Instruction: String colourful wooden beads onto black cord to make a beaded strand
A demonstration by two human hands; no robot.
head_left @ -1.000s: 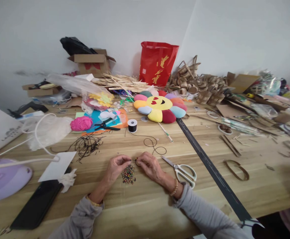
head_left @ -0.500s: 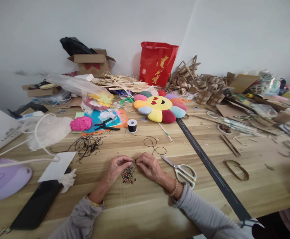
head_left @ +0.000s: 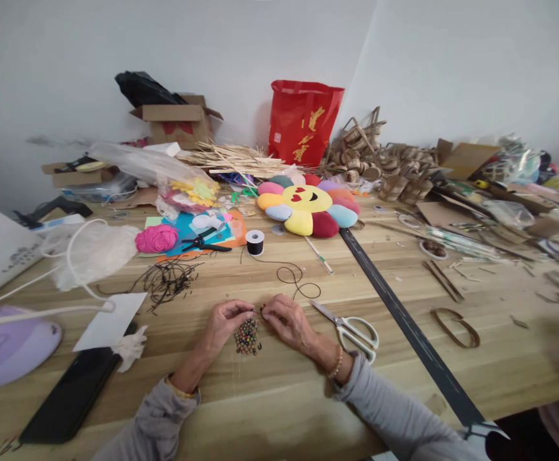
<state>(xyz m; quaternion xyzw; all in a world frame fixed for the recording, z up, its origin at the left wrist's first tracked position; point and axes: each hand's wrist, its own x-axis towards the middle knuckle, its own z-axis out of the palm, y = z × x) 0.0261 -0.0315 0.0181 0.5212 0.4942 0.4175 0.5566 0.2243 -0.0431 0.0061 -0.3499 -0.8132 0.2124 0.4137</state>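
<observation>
My left hand (head_left: 228,322) pinches something thin, seemingly the end of a dark cord, just above a small pile of multicoloured round beads (head_left: 247,338). Close by on the right, my right hand (head_left: 286,318) has its thumb and fingers closed on a short piece of black cord (head_left: 262,310); a small bead may be at its fingertips, too small to be sure. The two sets of fingertips are slightly apart. Beyond them stands a spool of black cord (head_left: 255,244), with a loose cord curling across the wood. White-handled scissors (head_left: 356,333) lie beside my right wrist.
A tangle of black cord pieces (head_left: 171,282), pliers (head_left: 205,245) and pink yarn (head_left: 157,237) lie left. A flower cushion (head_left: 308,205) sits behind the spool. A black metal ruler (head_left: 404,326) crosses the right side. A phone (head_left: 70,397) lies front left.
My left fingertips have shifted slightly and come a little away from the right ones. The right hand, beads and scissors look unchanged.
</observation>
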